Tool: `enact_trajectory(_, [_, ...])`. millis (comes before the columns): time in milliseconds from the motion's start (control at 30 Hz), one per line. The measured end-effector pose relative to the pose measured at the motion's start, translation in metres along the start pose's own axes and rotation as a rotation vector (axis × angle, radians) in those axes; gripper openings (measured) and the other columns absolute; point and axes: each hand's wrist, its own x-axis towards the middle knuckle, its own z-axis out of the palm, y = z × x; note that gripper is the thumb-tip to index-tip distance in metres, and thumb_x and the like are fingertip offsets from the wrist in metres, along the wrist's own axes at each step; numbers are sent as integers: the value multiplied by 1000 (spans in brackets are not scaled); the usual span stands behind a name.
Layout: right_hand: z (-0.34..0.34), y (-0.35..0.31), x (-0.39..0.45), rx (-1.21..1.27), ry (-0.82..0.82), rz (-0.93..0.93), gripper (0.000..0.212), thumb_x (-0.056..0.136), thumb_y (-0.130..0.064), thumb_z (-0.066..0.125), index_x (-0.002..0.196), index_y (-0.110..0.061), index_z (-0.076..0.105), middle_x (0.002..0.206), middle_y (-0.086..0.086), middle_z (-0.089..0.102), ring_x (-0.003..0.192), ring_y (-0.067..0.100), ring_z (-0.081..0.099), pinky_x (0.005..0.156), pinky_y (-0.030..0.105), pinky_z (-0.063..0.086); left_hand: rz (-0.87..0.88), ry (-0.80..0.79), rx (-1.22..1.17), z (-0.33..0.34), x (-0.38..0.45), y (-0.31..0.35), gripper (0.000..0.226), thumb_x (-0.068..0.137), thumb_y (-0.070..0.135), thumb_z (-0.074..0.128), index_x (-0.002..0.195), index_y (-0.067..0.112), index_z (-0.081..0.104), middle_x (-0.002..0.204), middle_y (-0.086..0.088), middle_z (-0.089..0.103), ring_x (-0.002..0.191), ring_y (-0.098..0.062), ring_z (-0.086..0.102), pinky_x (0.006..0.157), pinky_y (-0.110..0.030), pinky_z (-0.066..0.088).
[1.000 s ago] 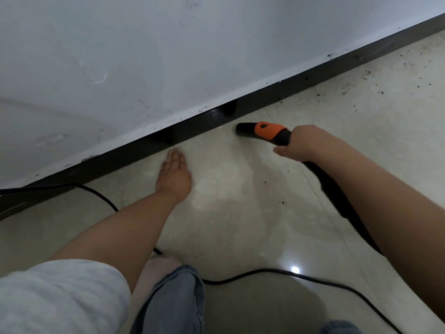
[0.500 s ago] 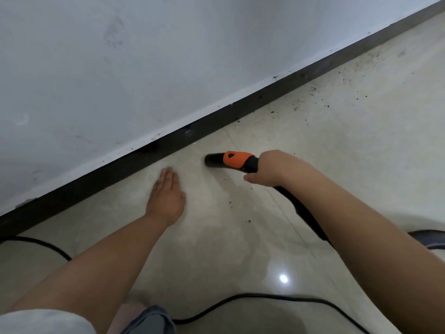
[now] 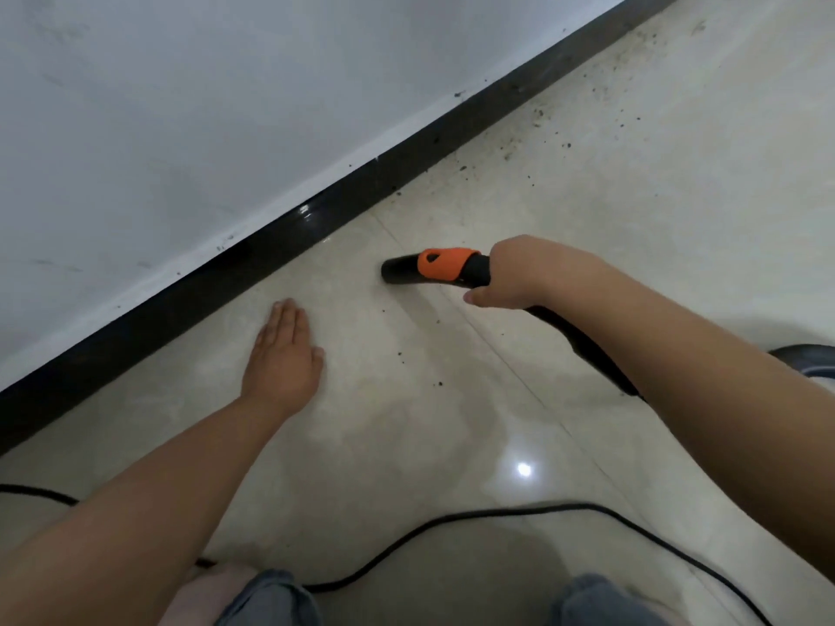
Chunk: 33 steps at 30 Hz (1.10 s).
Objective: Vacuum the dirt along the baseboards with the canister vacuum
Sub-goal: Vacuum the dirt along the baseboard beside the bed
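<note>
One nozzle (image 3: 429,266) is being gripped by the right hand (image 3: 519,275), its tip lying on the floor (image 3: 632,183) near the baseboard (image 3: 271,264); the left hand (image 3: 282,354) is being pressed flat, fingers straight; dirt (image 3: 537,112) is being left scattered; one cord (image 3: 452,519) is being trailed.

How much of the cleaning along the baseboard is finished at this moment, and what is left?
Looks done: the floor near the left hand, beside the baseboard, shows almost no dirt. In hand: the right hand holds the vacuum nozzle low over the floor, a few specks nearby. Left: the thick scatter of dirt further along the baseboard.
</note>
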Motion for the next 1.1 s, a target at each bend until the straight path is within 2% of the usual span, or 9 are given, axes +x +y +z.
enact_trajectory(167, [19,14,-19,-40,-80,2,46,92,-43,50,62,-12,34,63,2,39,52,13,37,49,26,30,60,-38,34,6,-1,11,61,102,26,25,148,-2,-3,157,-16,-9,147,-25,-8,119,-30,-2])
enact_trajectory(333, [24,11,-23,-39,-85,-39,45,91,-43,51,62,-13,35,63,1,39,52,14,38,50,25,31,90,-46,73,8,-3,15,61,102,26,27,149,-2,-1,157,-16,-6,147,-25,-7,119,-31,-1])
enact_trajectory(467, [24,5,-29,-58,-102,-77,45,92,-43,50,62,-13,35,64,1,39,54,14,37,64,29,37,108,-55,115,6,-7,18,62,101,26,29,149,-1,0,158,-16,-4,147,-25,-5,119,-32,1])
enact_trajectory(567, [27,12,-37,-69,-102,-82,45,91,-44,51,62,-13,36,64,1,39,53,13,37,68,30,37,168,-71,152,5,-8,29,63,101,27,29,149,-2,-2,158,-16,-5,147,-25,-7,119,-33,2])
enact_trajectory(700, [37,18,-50,-101,-130,-80,46,91,-45,51,62,-13,36,63,1,40,53,14,37,65,29,36,178,-120,183,9,-10,38,64,101,30,27,149,1,-4,158,-12,-10,147,-24,-10,119,-35,1])
enact_trajectory(867, [48,37,-71,-100,-157,-57,46,91,-45,51,62,-13,36,63,0,39,52,13,37,50,26,30,177,-145,226,7,-7,47,65,101,30,27,149,0,-5,157,-13,-11,146,-25,-10,120,-35,2])
enact_trajectory(1100, [65,49,-86,-96,-205,-15,45,90,-45,52,62,-14,36,64,-1,40,53,15,38,48,24,29,209,-166,256,6,-10,57,63,102,30,24,149,1,-5,158,-12,-12,146,-23,-11,120,-35,1])
